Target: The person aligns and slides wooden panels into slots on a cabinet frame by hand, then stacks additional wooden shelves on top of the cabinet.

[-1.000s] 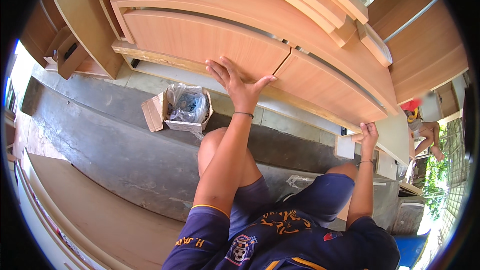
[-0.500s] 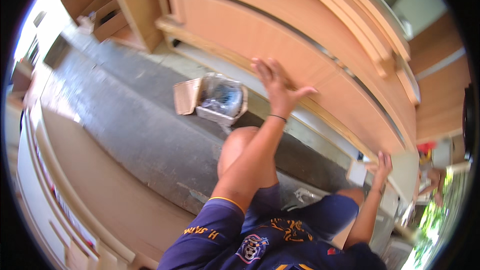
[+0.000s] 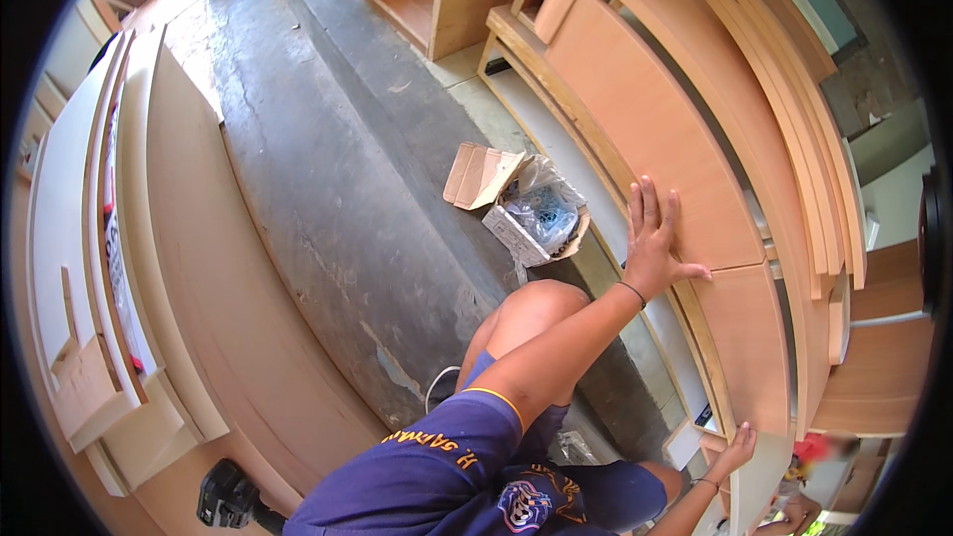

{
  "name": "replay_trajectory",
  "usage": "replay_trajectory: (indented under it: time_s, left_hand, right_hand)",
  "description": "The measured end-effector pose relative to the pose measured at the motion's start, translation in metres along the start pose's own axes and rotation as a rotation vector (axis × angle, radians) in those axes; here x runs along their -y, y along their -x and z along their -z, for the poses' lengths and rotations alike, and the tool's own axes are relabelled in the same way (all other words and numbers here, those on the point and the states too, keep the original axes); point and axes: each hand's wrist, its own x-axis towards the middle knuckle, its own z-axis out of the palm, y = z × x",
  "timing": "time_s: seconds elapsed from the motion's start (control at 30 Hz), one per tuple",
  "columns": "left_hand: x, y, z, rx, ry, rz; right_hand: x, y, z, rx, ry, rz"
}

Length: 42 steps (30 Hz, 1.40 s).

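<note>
My left hand (image 3: 653,243) lies spread flat on the wooden panel (image 3: 655,139); my right hand (image 3: 737,447) grips the panel's lower edge, beside the open box (image 3: 526,208).

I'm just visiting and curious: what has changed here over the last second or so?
Mostly the view swung: the wooden cabinet front and the open cardboard box now sit further right and tilted. The left hand stays flat on the panel, fingers spread. The right hand still rests at the cabinet's lower end. Nothing was picked up or let go; the box stayed on the floor.
</note>
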Motion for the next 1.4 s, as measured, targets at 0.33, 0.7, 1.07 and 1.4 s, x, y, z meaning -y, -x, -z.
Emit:
replay_trajectory:
  time_s: [0.33,0.7,1.07,1.4]
  left_hand:
    - [-0.003,0.000,0.005,0.044,-0.011,0.041]
    - [-0.004,0.001,0.007,0.037,-0.025,0.033]
    - [-0.004,0.000,0.008,0.026,-0.009,0.028]
    - [-0.003,0.000,0.006,0.010,0.019,0.016]
  right_hand:
    - [0.022,0.007,0.000,0.020,-0.166,-0.078]
    - [0.021,0.007,-0.001,0.032,-0.243,-0.063]
    - [0.020,0.006,-0.004,0.004,-0.268,-0.091]
    - [0.011,0.004,-0.003,0.011,-0.243,-0.075]
